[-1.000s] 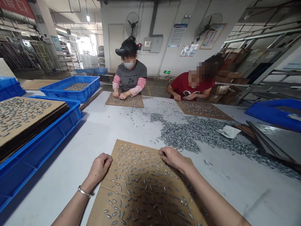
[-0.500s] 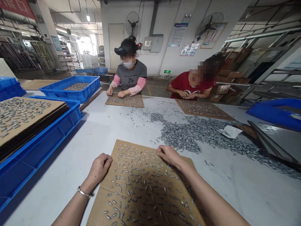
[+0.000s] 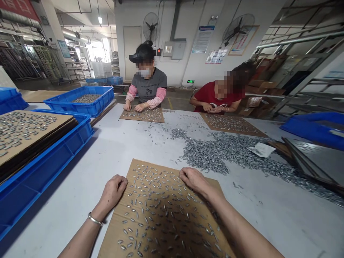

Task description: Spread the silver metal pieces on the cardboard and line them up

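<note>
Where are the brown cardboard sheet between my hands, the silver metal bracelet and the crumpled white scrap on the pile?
Brown cardboard sheet (image 3: 118,211): head view, bare part near its left edge.
Silver metal bracelet (image 3: 94,219): head view, middle of the visible band.
Crumpled white scrap (image 3: 262,150): head view, middle of its surface.

Place: a factory workshop, by the look of what surrounds me
Worktable: broad white surface (image 3: 107,143) with a big heap of small metal pieces (image 3: 206,154), shared with two people (image 3: 152,84) (image 3: 219,96) across from me
Wall: caged fans (image 3: 151,27) (image 3: 238,30), metal electrical boxes (image 3: 177,50), posted notices (image 3: 203,39) (too small for me to read)
Storage: blue plastic crates (image 3: 80,102) to my left, metal racks (image 3: 40,62) beyond
Overhead: exposed pipes (image 3: 73,34), a hanging lamp (image 3: 100,20)
</note>
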Tool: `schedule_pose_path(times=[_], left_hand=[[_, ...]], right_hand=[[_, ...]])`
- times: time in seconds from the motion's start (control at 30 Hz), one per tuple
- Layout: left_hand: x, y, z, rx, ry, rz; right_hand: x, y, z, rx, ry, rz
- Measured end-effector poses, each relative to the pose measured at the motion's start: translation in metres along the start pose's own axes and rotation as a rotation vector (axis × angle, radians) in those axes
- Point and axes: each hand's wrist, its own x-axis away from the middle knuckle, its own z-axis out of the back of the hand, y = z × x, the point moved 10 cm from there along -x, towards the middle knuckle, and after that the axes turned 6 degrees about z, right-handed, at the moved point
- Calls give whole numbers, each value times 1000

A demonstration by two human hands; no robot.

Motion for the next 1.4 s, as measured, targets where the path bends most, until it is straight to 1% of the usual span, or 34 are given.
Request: schedule_pose_path(times=[0.13,0.27,0.33,0.43,0.53,0.63,0.83,0.9,1.07,1.27,1.4], left_hand=[[1,1,2,1,5,2],[0,2,2,-2,5,-9],[0,2,1,-5,3,-15],[0,1,1,-4,0,-9],[0,2,2,5,-1,-7],[0,3,3,5,7,-9],[0,2,3,-3,11,-11],[0,4,3,6,6,-11],[2,8,6,3,22,-17],[1,7,6,-14,26,-24],[0,7,5,-27,17,-15]], right_hand=[[-5,0,-1,-18,12,-32],[3,13,13,-35,25,-62],[10,20,18,-25,2,-105],[17,23,13,13,-65,-156],[14,21,4,53,-72,-172],[7,18,-2,56,-52,-143],[4,9,-10,56,-39,42],[5,10,-12,29,-31,75],[4,19,-13,-87,-41,35],[4,17,-9,-172,-34,11],[6,18,-8,-199,-3,-8]])
